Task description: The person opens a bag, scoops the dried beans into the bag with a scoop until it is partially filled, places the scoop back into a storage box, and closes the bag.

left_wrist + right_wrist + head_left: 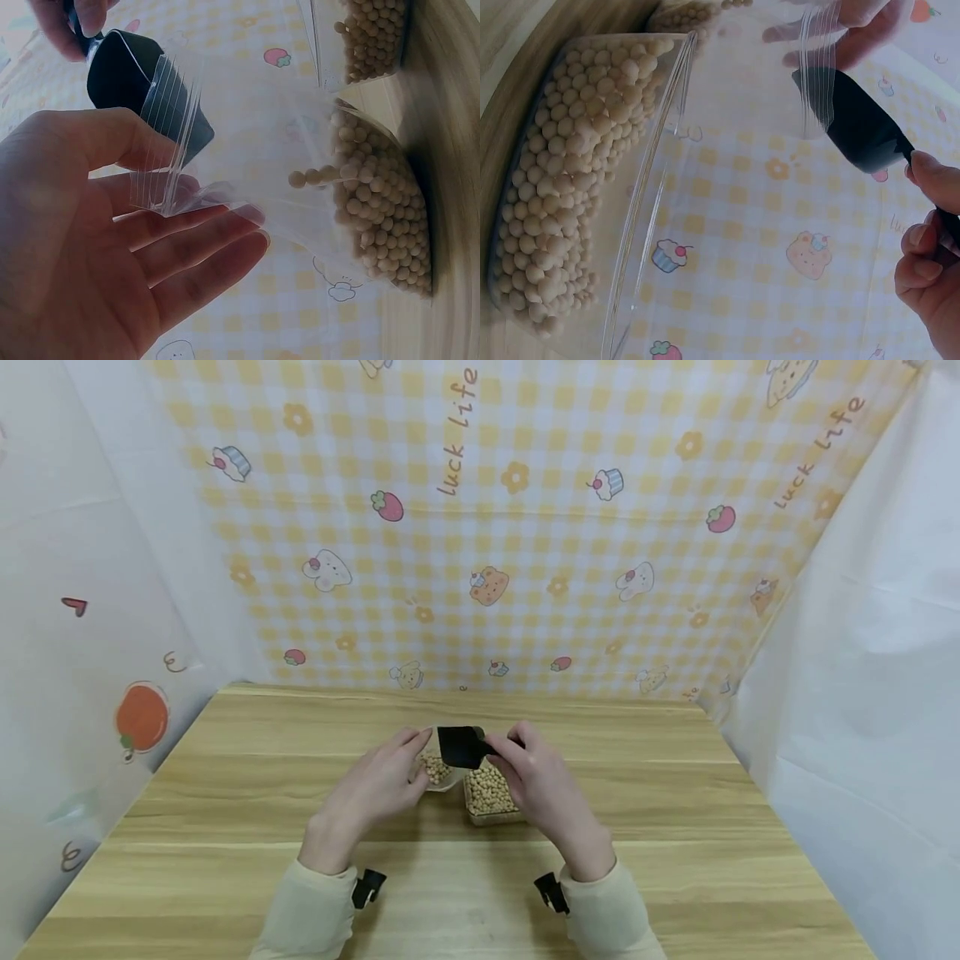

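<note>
My left hand [378, 781] pinches the top edge of a clear zip bag [285, 127] between thumb and fingers. Round beige beans [382, 210] fill the bag's bottom, and a few beans hang midway down inside it. The right hand [543, 785] grips the thin handle of a black scoop [459, 747]. In the left wrist view the scoop's front end lies in the bag's mouth, and no beans show in the part of its hollow that is visible. To the right of the bag stands a clear rectangular box [495, 818] of the same beans.
A wood-grain table [225, 793] carries the bag and the box. Behind it hangs a yellow checked cloth [450, 543] with printed pictures, and white sheets [847, 652] hang at both sides.
</note>
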`<state>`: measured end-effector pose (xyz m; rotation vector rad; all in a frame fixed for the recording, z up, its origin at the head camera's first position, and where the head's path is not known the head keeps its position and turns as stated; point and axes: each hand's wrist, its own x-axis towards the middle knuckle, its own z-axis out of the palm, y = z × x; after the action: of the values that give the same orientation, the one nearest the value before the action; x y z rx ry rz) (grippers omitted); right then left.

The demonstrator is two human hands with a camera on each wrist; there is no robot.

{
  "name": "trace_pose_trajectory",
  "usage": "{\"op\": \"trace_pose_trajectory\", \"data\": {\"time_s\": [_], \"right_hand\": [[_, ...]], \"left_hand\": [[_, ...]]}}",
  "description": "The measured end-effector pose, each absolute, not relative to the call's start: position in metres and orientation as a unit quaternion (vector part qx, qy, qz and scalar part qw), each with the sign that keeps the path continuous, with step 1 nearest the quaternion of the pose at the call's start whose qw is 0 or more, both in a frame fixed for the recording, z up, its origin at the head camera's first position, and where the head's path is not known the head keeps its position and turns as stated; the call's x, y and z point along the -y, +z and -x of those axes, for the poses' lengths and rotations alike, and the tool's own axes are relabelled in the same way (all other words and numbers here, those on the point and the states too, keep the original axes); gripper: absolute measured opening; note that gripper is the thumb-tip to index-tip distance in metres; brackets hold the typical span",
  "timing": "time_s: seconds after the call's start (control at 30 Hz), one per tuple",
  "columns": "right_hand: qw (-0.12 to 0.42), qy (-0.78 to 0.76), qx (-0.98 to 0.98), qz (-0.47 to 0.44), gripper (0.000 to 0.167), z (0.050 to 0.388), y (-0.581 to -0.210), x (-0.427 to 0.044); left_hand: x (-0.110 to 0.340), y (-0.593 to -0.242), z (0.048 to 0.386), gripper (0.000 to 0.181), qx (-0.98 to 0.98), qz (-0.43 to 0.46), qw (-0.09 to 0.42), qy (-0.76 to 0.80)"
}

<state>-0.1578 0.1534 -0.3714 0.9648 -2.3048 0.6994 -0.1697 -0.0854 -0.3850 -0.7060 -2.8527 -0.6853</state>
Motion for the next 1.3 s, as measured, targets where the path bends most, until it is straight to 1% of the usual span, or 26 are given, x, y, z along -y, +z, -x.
{"op": "trace_pose_trajectory", "data": {"time_s": [0.2,0.33,0.53,0.7,0.9,1.07,1.3], "right_hand": [[0.275,0.304,0.836,-0.364,0.025,0.165,-0.371,-0.163],[0.265,0.338,0.828,-0.361,0.026,0.17,-0.37,-0.18],[0.227,0.355,0.849,-0.318,0.026,0.173,-0.366,-0.215],[0.193,0.322,0.876,-0.303,0.025,0.176,-0.371,-0.237],[0.14,0.266,0.903,-0.307,0.021,0.184,-0.384,-0.246],[0.1,0.243,0.916,-0.304,0.022,0.188,-0.392,-0.251],[0.06,0.203,0.928,-0.306,0.023,0.192,-0.387,-0.256]], "left_hand": [[0.086,-0.385,0.169,0.057,0.943,0.236,0.069,-0.224],[0.086,-0.384,0.169,0.056,0.942,0.238,0.072,-0.224],[0.084,-0.382,0.17,0.056,0.942,0.24,0.075,-0.224],[0.084,-0.383,0.169,0.057,0.942,0.241,0.074,-0.223],[0.085,-0.383,0.168,0.056,0.942,0.239,0.075,-0.223],[0.086,-0.383,0.169,0.055,0.942,0.243,0.079,-0.22],[0.088,-0.383,0.168,0.055,0.942,0.239,0.075,-0.224]]}}
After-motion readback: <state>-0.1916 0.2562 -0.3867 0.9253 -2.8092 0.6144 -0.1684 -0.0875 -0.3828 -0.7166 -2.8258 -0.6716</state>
